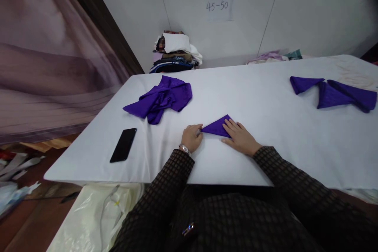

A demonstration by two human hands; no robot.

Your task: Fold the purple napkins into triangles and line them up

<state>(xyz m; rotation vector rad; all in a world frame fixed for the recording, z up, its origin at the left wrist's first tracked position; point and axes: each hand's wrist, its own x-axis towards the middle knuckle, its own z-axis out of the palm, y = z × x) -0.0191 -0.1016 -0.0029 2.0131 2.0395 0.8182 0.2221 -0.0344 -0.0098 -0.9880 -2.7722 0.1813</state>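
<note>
A purple cloth napkin [215, 127] lies folded into a pointed triangle on the white-covered table [254, 94]. My left hand [192, 137], with a bracelet at the wrist, is closed at the napkin's left tip, thumb and fingers pinching it. My right hand [239, 138] rests flat over the napkin's right end with fingers stretched out, hiding that end. To the upper left, a crumpled heap of purple cloth [168, 96] lies loose. Several folded purple pieces [333, 93] are spread at the far right.
A black phone [123, 145] lies on the table's left side. Against the wall stands a stack of folded cloths [175, 52], with more cloths [274, 56] along the back edge. A plastic-covered bundle [94, 212] sits below the front edge. A drape [53, 55] hangs at left.
</note>
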